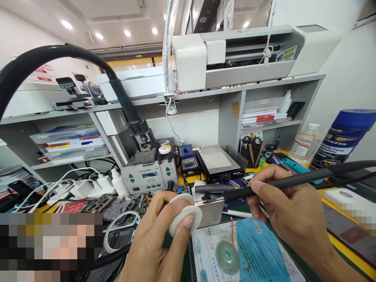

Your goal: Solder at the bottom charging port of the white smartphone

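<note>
My left hand (160, 239) holds a white round spool (185, 214) between thumb and fingers, low in the middle of the head view. My right hand (286, 205) grips a black soldering iron (282, 181) like a pen, its tip pointing left to the top edge of a silver phone (212, 212) that lies just behind the spool. A copper wick strand (232, 231) hangs down towards a green round reel (227, 255) on a blue sheet (261, 250) below the phone.
A grey rework station (149, 176) and small blue soldering station (189, 161) stand behind, beside a black heating plate (219, 161). Chargers and white cables (82, 187) crowd the left. A blue canister (342, 138) and clear bottle (305, 147) stand right. A black hose (73, 53) arcs overhead.
</note>
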A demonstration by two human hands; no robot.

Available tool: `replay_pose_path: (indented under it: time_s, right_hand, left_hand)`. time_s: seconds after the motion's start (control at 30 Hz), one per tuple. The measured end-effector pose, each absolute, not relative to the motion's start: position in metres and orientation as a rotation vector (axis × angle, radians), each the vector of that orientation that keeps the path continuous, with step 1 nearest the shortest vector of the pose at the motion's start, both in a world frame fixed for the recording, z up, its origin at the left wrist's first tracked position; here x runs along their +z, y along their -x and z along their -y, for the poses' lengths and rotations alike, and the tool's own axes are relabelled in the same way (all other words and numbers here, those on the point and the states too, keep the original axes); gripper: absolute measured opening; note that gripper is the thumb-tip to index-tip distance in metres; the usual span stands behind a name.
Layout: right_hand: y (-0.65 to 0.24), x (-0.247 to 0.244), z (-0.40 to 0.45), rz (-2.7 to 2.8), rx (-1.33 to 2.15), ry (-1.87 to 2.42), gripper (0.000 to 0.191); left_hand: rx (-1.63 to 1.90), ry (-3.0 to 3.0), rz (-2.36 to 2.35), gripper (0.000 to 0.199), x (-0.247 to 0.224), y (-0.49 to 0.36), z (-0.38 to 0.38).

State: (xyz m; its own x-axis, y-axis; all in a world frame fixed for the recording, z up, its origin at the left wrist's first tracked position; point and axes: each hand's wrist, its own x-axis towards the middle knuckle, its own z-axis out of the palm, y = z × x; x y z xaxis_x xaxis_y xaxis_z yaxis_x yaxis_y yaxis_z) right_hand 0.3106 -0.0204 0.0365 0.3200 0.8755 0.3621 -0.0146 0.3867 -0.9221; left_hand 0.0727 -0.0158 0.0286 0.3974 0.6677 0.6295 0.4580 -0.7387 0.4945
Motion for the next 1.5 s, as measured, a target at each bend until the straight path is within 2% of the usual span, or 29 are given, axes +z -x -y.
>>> replay_pose_path:
  time_s: [0.33, 0.87, 1.5]
  right_hand:
    - [-0.3098, 0.0379, 0.0202, 1.097, 0.729, 0.975, 0.018]
    - [-0.3106, 0.0382, 0.0223, 1.042, 0.77, 1.008, 0.025]
    - [-0.3129, 0.0389, 0.0206, 1.015, 0.777, 1.018, 0.025]
  left_hand:
    - [1.231, -2.422, -0.998, 0.025, 0.0291, -0.0706, 0.0159]
    - [1.274, -2.4, -1.01, 0.019, 0.0308, -0.0713, 0.0171]
    - [1.342, -2.399, -1.028, 0.024, 0.0267, -0.0693, 0.0182]
